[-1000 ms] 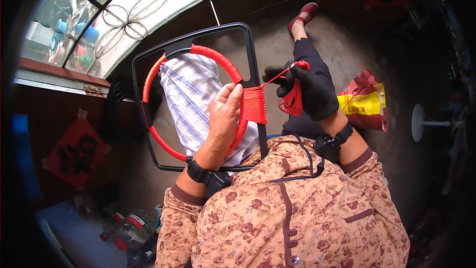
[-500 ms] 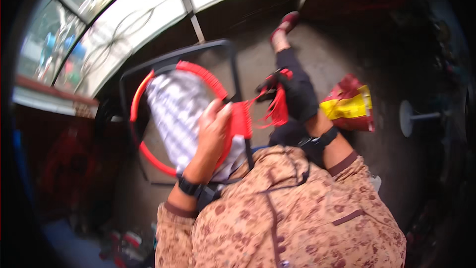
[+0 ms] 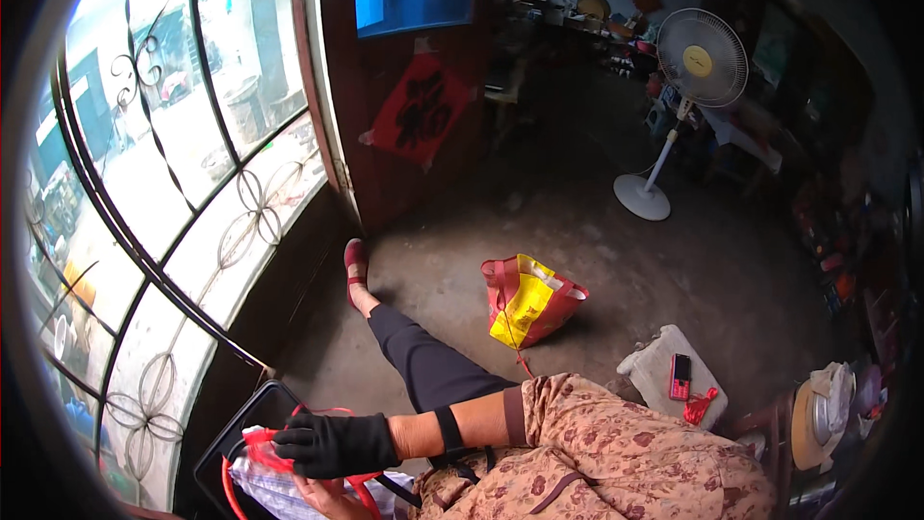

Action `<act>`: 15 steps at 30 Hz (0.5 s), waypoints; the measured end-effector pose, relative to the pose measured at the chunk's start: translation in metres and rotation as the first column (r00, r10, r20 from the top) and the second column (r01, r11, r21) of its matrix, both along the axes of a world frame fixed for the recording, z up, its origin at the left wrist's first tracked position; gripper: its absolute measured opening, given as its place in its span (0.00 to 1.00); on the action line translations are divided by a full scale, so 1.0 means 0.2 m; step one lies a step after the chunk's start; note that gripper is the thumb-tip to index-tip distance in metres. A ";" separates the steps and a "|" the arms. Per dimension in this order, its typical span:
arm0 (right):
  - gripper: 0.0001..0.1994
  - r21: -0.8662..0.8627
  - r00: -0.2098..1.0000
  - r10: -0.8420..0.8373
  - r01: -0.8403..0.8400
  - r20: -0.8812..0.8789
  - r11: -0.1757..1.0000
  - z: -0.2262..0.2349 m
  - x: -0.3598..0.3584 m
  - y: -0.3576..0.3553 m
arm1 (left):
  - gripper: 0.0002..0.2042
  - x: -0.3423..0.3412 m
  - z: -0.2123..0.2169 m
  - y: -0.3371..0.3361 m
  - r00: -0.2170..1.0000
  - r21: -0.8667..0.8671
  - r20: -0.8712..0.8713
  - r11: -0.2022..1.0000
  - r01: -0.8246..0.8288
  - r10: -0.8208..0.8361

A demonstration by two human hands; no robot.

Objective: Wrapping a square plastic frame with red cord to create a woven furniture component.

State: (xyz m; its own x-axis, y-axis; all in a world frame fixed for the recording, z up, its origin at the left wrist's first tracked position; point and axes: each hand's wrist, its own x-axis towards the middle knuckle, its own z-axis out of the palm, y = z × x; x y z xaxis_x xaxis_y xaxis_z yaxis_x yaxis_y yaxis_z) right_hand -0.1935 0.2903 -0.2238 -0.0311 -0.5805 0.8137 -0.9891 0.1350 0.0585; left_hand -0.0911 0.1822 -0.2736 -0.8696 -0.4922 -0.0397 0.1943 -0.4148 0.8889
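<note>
A round red hoop [image 3: 231, 487] sits low on the left, with pale checked cloth [image 3: 272, 486] inside it and red strands [image 3: 265, 445] massed at its upper side. My right hand [image 3: 339, 446], in a black fingerless-looking glove, closes over the red strands; one thin strand loops above the knuckles. Beneath the glove, my bare left hand [image 3: 330, 499] grips the hoop's side. The glove hides most of its fingers, and the lower picture edge cuts it off. Behind the hoop stands a dark rectangular frame [image 3: 214, 462].
A red-and-yellow bag [image 3: 527, 303] stands on the floor past my outstretched leg [image 3: 438, 356]. To the right, a pale stool [image 3: 707, 361] carries a red phone [image 3: 680, 377] and a red cord bundle [image 3: 701, 406]. Farther back are a standing fan [image 3: 664, 159] and a dark door [image 3: 385, 135]. A barred window [image 3: 192, 260] lines the left.
The view has swung to the right, so hoop and hands now lie at the lower left. My right hand has come from the hoop's right side to over it, covering much of my left hand.
</note>
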 end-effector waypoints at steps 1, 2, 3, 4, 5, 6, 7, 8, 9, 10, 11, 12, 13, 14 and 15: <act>0.07 0.003 0.980 -0.016 0.016 0.198 1.000 -0.02 0.02 0.03 | 0.19 0.00 0.01 -0.01 0.994 -0.128 0.104 0.992 -0.019 0.032; 0.07 0.029 0.909 -0.052 0.044 0.413 0.999 -0.04 0.03 0.06 | 0.17 -0.02 0.02 -0.01 0.976 -0.256 0.204 0.967 -0.024 0.078; 0.06 -0.037 0.781 -0.024 0.061 0.624 0.997 -0.05 0.03 0.09 | 0.11 -0.01 0.04 0.00 0.973 -0.176 0.208 0.983 -0.060 0.097; 0.06 -0.099 0.602 0.018 0.102 0.798 0.990 -0.06 0.02 0.12 | 0.06 -0.01 0.05 0.01 0.970 -0.095 0.215 0.991 -0.096 0.114; 0.07 -0.087 0.344 0.043 0.113 0.938 0.990 -0.08 0.01 0.15 | 0.05 -0.02 0.07 0.02 0.975 -0.024 0.181 0.992 -0.124 0.126; 0.08 -0.162 0.149 0.146 0.101 0.978 0.982 -0.09 0.00 0.17 | 0.05 -0.02 0.08 0.04 0.979 0.047 0.147 0.988 -0.149 0.141; 0.10 -0.187 -0.101 0.191 0.047 0.976 0.981 -0.10 -0.02 0.18 | 0.05 -0.02 0.10 0.04 0.979 0.073 0.152 0.987 -0.144 0.132; 0.11 -0.230 -0.317 0.227 0.028 0.921 0.973 -0.11 -0.03 0.19 | 0.05 -0.02 0.10 0.05 0.980 0.075 0.165 0.990 -0.122 0.108; 0.14 -0.144 -0.223 0.149 0.035 0.963 0.989 -0.12 -0.04 0.18 | 0.05 -0.02 0.11 0.05 0.980 0.072 0.176 0.992 -0.107 0.093; 0.15 -0.121 -0.188 0.133 0.072 0.973 0.990 -0.13 -0.05 0.17 | 0.05 -0.02 0.10 0.04 0.980 0.072 0.183 0.994 -0.086 0.071; 0.16 -0.092 -0.137 0.108 0.120 0.985 0.989 -0.14 -0.06 0.16 | 0.05 -0.02 0.09 0.04 0.980 0.074 0.190 0.995 -0.068 0.053; 0.17 -0.066 -0.087 0.081 0.168 0.993 0.984 -0.16 -0.07 0.16 | 0.05 -0.02 0.08 0.03 0.980 0.072 0.195 0.996 -0.051 0.036; 0.18 -0.108 -0.231 0.132 0.115 0.964 0.988 -0.18 -0.08 0.16 | 0.05 -0.02 0.06 0.02 0.980 0.075 0.200 0.997 -0.037 0.021; 0.19 -0.157 -0.372 0.171 0.068 0.912 0.985 -0.20 -0.09 0.16 | 0.05 -0.02 0.05 0.01 0.979 0.076 0.202 0.997 -0.022 0.006; 0.20 -0.221 -0.528 0.189 0.004 0.828 0.975 -0.22 -0.10 0.17 | 0.05 -0.02 0.02 -0.01 0.979 0.082 0.205 0.997 -0.006 -0.011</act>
State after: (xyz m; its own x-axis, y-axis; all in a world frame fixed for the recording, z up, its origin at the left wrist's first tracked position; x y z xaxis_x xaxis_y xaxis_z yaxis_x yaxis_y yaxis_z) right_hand -0.2142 0.3239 -0.2677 -0.6767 -0.6643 -0.3174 0.4734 -0.0624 -0.8786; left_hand -0.0952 0.1809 -0.2686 -0.8402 -0.4775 -0.2571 0.0105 -0.4882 0.8727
